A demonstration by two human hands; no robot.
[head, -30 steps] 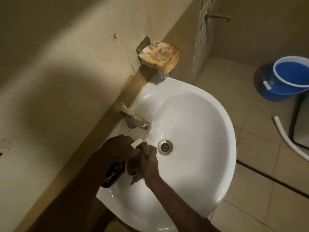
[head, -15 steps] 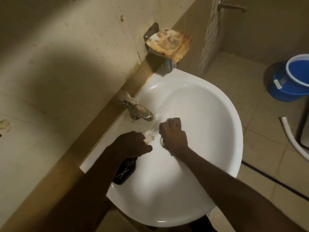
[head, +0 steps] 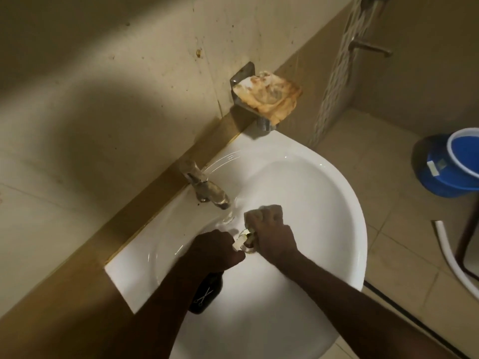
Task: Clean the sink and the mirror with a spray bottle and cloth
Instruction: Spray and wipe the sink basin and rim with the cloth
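Your left hand (head: 216, 248) grasps the bottle (head: 206, 295), its nozzle aimed at the drain (head: 248, 243) at the bottom of the sink (head: 324, 203). Your right hand (head: 272, 233) is clenched on the cloth (head: 267, 209), pressed to the bowl just right of the tap (head: 207, 189).

Risks, as I judge them: the hands are nearly touching, so a spray could hit your knuckles rather than the bowl; the wet porcelain could let the cloth skid into the tap; and the bottle, hanging below your fist, could knock the near rim.

Count: one sink, one tap, one drain, one bottle, one cloth, one soap dish (head: 267, 95), one bucket (head: 451, 167). No mirror is in view.
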